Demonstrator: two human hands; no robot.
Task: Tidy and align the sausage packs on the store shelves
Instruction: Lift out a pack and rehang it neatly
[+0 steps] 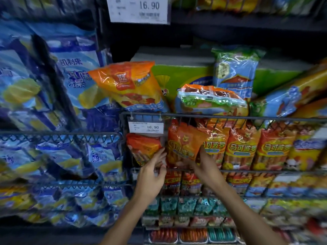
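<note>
A row of orange sausage packs [241, 147] stands upright behind the wire front of a shelf basket [230, 117]. One orange pack [182, 140] at the row's left end leans tilted. My right hand [203, 165] holds its lower right corner, thumb on the front and fingers under the bottom edge. My left hand [152, 172] reaches in with fingers fairly straight, its tips touching the gap between this pack and a darker orange pack [143, 147] at the far left. Loose packs lie on top of the basket: an orange one [129, 84] and a clear one [210, 99].
A price tag reading 16.90 [146, 127] hangs on the basket's front, and a bigger one [138, 9] sits above. Blue and yellow bags [53, 85] fill the shelves to the left. Lower shelves hold more small packs [187, 206]. Green boxes [177, 76] stand behind.
</note>
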